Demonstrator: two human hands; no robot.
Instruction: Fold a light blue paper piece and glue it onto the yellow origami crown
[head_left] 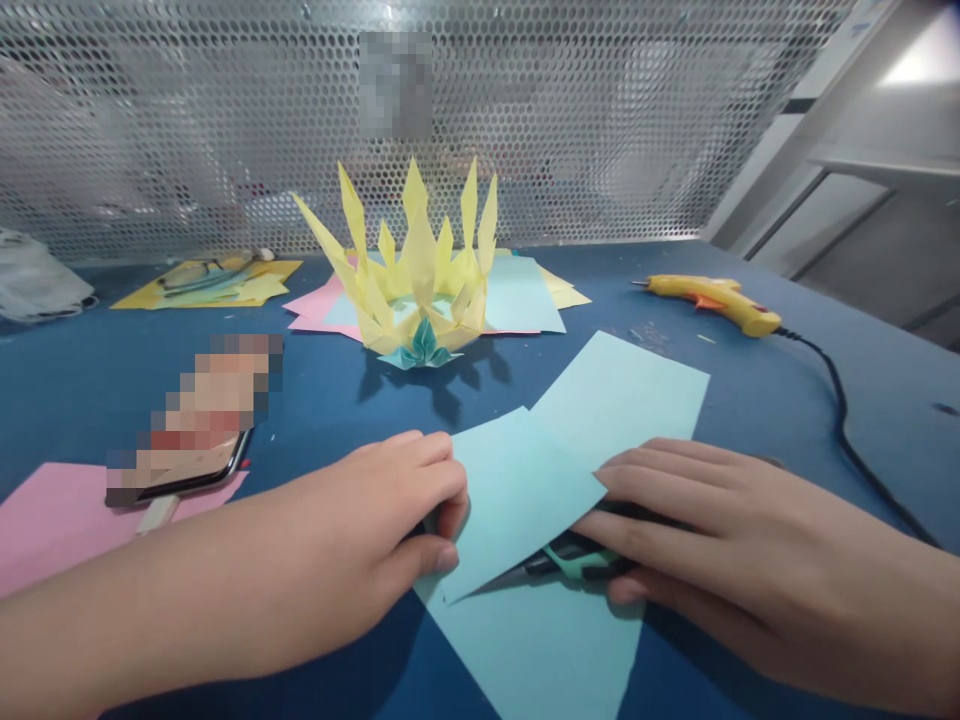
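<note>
The left hand (390, 510) pinches the left edge of a light blue paper sheet (517, 490), thumb under and fingers curled over, its grip closed on the paper; the right hand (697, 520) lies flat with fingers pressing the sheet's right corner, and under those fingers sits what looks like a pair of scissors (574, 560) with green handles, though most of it is hidden, so I cannot tell whether the hand holds it. The sheet lifts off a second light blue sheet (555, 640) lying on the blue counter (787, 400). Beyond the paper sheet stands a yellow paper crown (416, 280); right of the crown lies a yellow glue gun (709, 300) with a black cord (844, 420); left of the crown, a phone (199, 470) rests on pink paper (52, 520).
</note>
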